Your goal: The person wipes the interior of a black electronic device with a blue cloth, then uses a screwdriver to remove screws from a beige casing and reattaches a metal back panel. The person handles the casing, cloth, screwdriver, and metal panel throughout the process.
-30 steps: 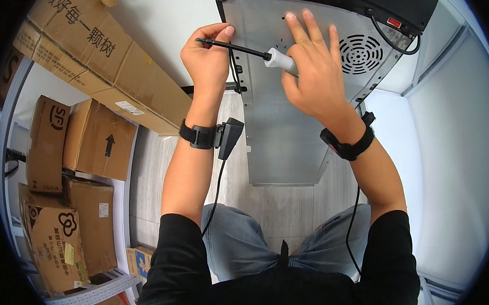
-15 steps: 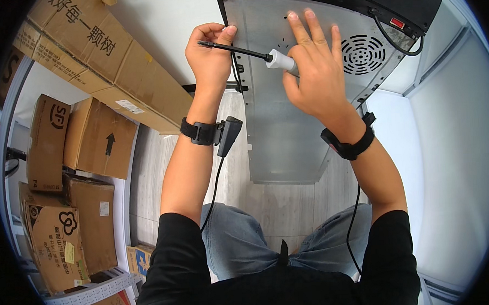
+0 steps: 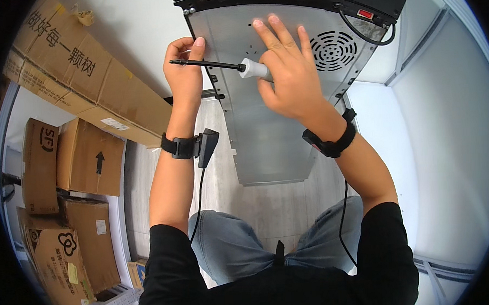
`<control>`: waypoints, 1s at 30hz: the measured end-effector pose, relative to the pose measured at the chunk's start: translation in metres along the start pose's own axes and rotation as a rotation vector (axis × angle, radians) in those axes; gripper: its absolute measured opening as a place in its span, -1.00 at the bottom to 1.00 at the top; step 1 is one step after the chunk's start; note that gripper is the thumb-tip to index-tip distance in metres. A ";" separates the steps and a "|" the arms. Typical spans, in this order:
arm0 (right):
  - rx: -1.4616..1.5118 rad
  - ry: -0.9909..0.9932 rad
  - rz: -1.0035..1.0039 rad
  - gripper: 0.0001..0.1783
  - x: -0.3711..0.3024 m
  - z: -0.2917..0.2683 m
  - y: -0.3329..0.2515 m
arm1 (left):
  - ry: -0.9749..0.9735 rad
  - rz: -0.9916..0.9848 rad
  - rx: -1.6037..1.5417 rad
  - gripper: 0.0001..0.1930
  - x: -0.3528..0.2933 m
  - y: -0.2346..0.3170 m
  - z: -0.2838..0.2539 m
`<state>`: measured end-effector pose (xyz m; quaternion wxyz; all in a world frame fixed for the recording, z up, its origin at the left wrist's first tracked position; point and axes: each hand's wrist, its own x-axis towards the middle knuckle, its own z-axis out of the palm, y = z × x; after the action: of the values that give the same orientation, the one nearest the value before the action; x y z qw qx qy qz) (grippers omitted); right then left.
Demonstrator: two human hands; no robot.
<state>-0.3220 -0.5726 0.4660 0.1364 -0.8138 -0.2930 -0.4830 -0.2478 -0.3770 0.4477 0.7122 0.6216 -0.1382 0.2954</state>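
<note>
A screwdriver (image 3: pixel 213 63) with a black shaft and a pale, light-grey handle lies crosswise in front of a grey metal panel (image 3: pixel 271 135), its tip pointing left. My right hand (image 3: pixel 293 71) holds the handle against the palm with the thumb and lower fingers, while its other fingers stretch over the panel left of the round vent (image 3: pixel 334 51). At the panel's left edge is my left hand (image 3: pixel 184 73), closed, thumb up beside curled fingers. The shaft crosses in front of this hand. Whatever its fingertips pinch is hidden.
A black top section (image 3: pixel 298 0) with a red switch (image 3: pixel 365 14) and a looped power cord (image 3: pixel 359 38) caps the cabinet. Tall cardboard cartons (image 3: pixel 83 78) stand at left, above shelved boxes (image 3: pixel 92 156). Wrist straps (image 3: pixel 181 147) trail cables along both arms. A white partition (image 3: pixel 451 143) rises at right.
The whole view has shifted, so cabinet and hands appear farther left. Both hands keep nearly the same places on the panel, and the screwdriver stays in my right hand.
</note>
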 end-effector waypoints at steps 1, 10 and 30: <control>0.002 -0.003 0.002 -0.90 0.000 0.000 0.000 | -0.005 -0.002 -0.005 -0.72 0.000 -0.001 0.000; 0.068 0.019 0.049 -0.89 -0.004 -0.004 -0.005 | 0.006 0.001 -0.023 -0.77 0.007 -0.011 -0.005; 0.126 -0.163 0.215 -0.84 -0.038 -0.023 -0.028 | 0.053 0.058 0.046 -0.76 -0.008 0.010 -0.005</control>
<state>-0.3690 -0.5747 0.4426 0.2138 -0.8668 -0.2440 -0.3787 -0.2609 -0.3740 0.4504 0.6924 0.6255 -0.1303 0.3353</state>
